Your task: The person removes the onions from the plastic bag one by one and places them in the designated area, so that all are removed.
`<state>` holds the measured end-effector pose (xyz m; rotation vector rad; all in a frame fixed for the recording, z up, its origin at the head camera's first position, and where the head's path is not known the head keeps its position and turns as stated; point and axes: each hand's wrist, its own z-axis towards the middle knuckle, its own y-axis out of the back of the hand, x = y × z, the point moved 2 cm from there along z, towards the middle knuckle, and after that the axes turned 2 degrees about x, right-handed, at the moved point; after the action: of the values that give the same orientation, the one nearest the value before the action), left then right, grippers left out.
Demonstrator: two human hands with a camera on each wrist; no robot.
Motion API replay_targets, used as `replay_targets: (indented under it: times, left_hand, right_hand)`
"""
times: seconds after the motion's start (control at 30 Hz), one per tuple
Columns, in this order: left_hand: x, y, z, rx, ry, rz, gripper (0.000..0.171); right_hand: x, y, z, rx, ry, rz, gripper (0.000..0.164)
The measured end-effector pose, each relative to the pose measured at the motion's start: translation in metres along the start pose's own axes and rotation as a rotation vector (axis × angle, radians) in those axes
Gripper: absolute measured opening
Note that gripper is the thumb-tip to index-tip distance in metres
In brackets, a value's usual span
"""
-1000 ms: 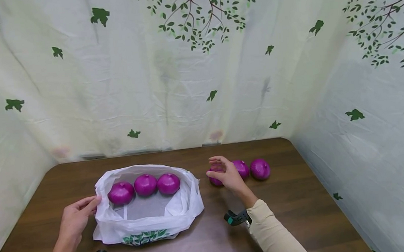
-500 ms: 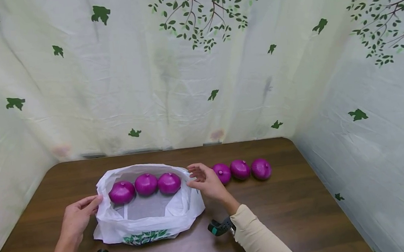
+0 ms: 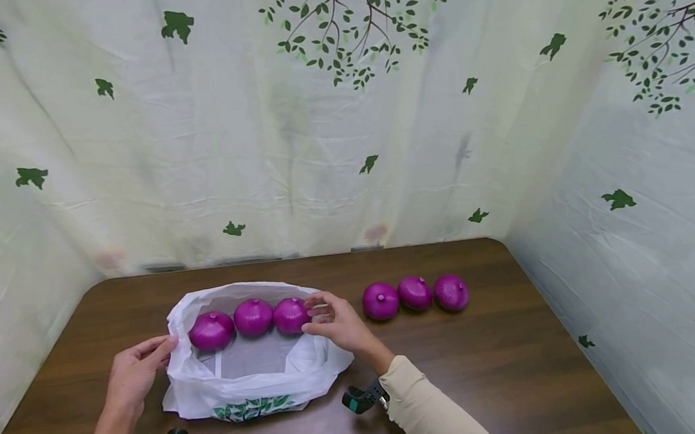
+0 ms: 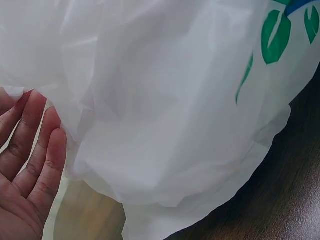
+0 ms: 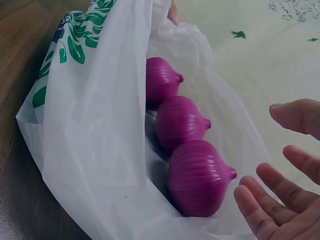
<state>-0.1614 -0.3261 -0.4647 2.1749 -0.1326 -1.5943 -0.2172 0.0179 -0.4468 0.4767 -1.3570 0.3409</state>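
Observation:
A white plastic bag [image 3: 257, 393] with green leaf print stands with its mouth spread wide. Inside it three purple onions sit in a row: a left onion [image 3: 211, 331], a middle onion [image 3: 253, 317] and a right onion [image 3: 290, 316]. My left hand [image 3: 136, 373] pinches the bag's left rim between thumb and fingers; the left wrist view shows these fingers [image 4: 44, 165] against the plastic. Over the bag's right side, my right hand [image 3: 340, 324] is beside the right onion, fingers spread. In the right wrist view a gap separates its fingers [image 5: 280, 190] from the nearest onion [image 5: 200, 180].
Three more purple onions stand in a row on the brown wooden table [image 3: 492, 383], right of the bag: one nearest the bag [image 3: 381, 301], a middle one [image 3: 415, 293] and a right one [image 3: 451, 293]. A leaf-printed curtain [image 3: 292, 146] surrounds the table's back and sides.
My right hand has moved left from the row of onions on the table to the right onion in the bag. My left hand has stayed at the bag's rim. No onion has moved.

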Motion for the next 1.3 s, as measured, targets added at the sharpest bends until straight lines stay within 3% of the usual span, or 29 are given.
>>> replay_targets:
  times: [0.23, 0.47, 0.77, 1.03, 1.3]
  left_hand:
    - [-0.001, -0.001, 0.0, -0.001, 0.007, 0.017, 0.065]
    - [-0.001, -0.001, 0.0, -0.007, 0.011, 0.023, 0.065]
    - [-0.002, -0.002, 0.0, -0.004, 0.016, 0.014, 0.066]
    - [-0.001, -0.002, 0.0, -0.002, 0.009, 0.014, 0.066]
    - [0.0, -0.002, 0.0, -0.003, 0.012, 0.023, 0.067]
  right_hand:
    - [-0.01, -0.008, 0.003, -0.02, -0.062, -0.031, 0.051]
    - [-0.021, -0.016, 0.011, -0.013, -0.08, -0.095, 0.067]
    - [-0.017, -0.028, 0.017, 0.009, -0.181, -0.224, 0.09]
    - [-0.025, -0.035, 0.029, -0.025, -0.16, -0.255, 0.089]
    - [-0.028, -0.039, 0.033, -0.034, -0.224, -0.329, 0.09]
